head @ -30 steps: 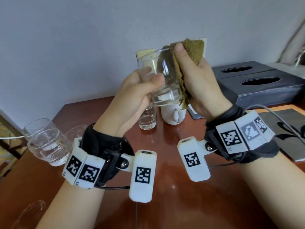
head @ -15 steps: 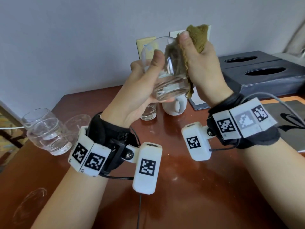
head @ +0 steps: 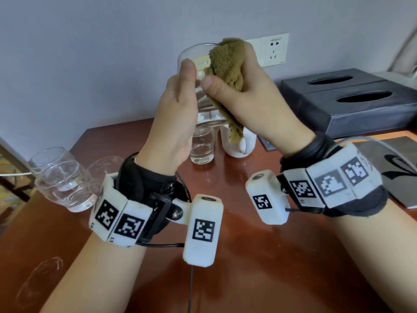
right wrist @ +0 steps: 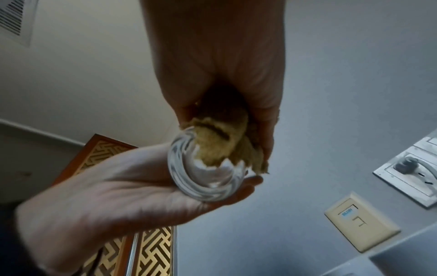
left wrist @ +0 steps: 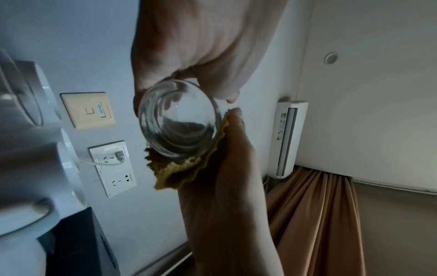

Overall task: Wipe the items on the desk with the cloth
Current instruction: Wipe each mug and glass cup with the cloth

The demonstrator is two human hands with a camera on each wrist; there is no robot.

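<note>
A clear drinking glass is held upright in the air above the desk. My left hand grips its left side, thumb up along the wall. My right hand clutches an olive-brown cloth bunched against the glass's right side and over its rim. From the left wrist view the thick base of the glass faces the camera with the cloth behind it. The right wrist view shows the cloth pressed on the glass, which lies across my left palm.
On the reddish wooden desk stand a small glass, a white mug, two glasses at the left edge, and two dark tissue boxes at the back right. A dark booklet lies at the right.
Both hands have lifted the glass higher and tipped it upright. The cloth has slid round from the glass's right side onto the front and rim.
</note>
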